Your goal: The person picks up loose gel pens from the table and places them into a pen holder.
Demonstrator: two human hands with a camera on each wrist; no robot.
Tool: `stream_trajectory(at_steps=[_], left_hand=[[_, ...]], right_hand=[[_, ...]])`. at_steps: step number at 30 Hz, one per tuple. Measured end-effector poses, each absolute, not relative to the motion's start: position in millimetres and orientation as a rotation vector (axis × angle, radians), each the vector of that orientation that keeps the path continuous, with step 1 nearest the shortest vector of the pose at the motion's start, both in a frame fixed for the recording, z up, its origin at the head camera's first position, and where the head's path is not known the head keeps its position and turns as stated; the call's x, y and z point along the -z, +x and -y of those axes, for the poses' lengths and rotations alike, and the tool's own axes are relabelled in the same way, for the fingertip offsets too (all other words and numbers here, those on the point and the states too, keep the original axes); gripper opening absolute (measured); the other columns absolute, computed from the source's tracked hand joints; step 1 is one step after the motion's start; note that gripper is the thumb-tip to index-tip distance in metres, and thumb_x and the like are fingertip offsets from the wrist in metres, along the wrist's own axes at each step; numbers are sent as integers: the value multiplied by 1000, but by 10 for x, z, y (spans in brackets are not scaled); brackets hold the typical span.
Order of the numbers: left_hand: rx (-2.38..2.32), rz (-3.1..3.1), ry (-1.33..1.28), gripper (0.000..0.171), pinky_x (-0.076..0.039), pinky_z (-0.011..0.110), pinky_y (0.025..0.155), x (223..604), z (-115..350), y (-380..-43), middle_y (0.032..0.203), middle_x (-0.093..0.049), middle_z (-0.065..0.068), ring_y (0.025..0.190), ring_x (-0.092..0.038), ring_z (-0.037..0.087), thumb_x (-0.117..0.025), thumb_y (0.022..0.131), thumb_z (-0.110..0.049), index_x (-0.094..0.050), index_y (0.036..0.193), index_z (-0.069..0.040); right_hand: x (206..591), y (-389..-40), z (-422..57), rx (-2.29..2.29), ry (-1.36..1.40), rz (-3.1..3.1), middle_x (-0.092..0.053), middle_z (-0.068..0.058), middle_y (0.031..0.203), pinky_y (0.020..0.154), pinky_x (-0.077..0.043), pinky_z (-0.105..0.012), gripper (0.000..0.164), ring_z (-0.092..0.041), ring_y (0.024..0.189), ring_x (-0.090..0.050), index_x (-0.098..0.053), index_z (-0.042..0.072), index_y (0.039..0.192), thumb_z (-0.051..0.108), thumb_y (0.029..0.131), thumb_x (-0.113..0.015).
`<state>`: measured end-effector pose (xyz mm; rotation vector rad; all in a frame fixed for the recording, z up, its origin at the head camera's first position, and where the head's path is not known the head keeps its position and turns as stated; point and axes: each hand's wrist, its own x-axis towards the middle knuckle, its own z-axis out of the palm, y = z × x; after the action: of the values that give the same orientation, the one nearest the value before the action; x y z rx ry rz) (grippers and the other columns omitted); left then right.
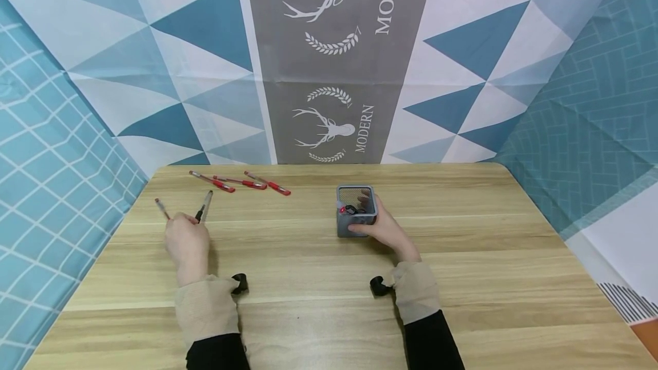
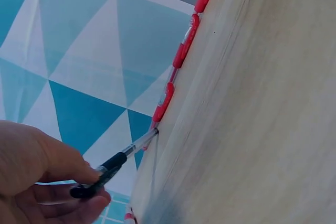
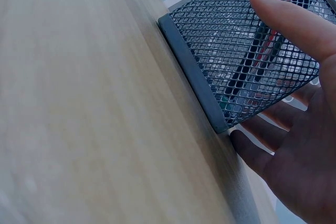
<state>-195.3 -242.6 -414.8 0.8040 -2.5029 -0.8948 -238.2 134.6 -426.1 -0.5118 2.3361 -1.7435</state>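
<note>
Toward the left side of the surface (image 1: 298, 267), the black pen (image 2: 119, 160) is pinched between thumb and fingers of the left hand (image 1: 187, 241), its clear barrel slanting away from the grip. Well apart from it, the right hand (image 1: 388, 233) grasps the mesh holder (image 1: 343, 228), thumb on the near wall and fingers round the side; the holder is upright. The pen should be light, stiff, hard to break and rather slick along its plastic barrel, best taken near the middle or by its black part. The holder looks stiff and fairly light too, its mesh giving some bite, and a hold across opposite walls would suit it. By count: one black pen in the hand, one holder, three red pens (image 1: 254, 185) near the far edge, and one more pen (image 1: 161, 206) partly hidden by the left hand. Contents (image 1: 352, 209) show inside the holder, too jumbled to number.
</note>
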Motion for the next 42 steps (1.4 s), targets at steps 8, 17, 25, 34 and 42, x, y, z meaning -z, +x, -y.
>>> stream_trajectory(at_steps=[8,17,25,34,42], left_hand=[[898,2251,775,17,-39,54,73,4121,2379,-1974,94,-52,27,87,-49,45,-43,83,3,-56,90,9],[882,2059,682,17,-44,47,78,3954,2303,-1968,92,-57,25,89,-54,40,-45,86,1,-59,92,8],[878,1974,626,20,-46,36,72,3790,2240,-1933,94,-59,22,86,-57,33,-46,89,-4,-60,98,6],[857,1982,597,23,-32,5,62,3708,2210,-1899,97,-63,17,77,-59,21,-49,89,-9,-62,106,1],[870,1974,453,24,-33,1,63,3638,2110,-1921,98,-62,18,77,-62,23,-55,89,-12,-61,108,1]], right_hand=[[4267,-2387,-1344,1735,-505,-2341,-27,-26,142,107,-25,-51,88,-37,133,-26,-16,8,143,8,75,-73],[4257,-2378,-1347,1744,-518,-2334,-26,-27,143,107,-25,-51,88,-37,133,-25,-16,8,143,7,75,-72],[4253,-2374,-1344,1744,-514,-2345,-27,-27,142,107,-25,-50,88,-37,133,-26,-17,7,143,7,75,-73],[4256,-2368,-1342,1741,-516,-2349,-28,-27,142,107,-25,-51,88,-37,133,-27,-16,6,143,8,75,-73],[4265,-2380,-1341,1761,-532,-2331,-27,-28,142,106,-25,-51,88,-39,131,-28,-16,5,143,6,75,-72]])
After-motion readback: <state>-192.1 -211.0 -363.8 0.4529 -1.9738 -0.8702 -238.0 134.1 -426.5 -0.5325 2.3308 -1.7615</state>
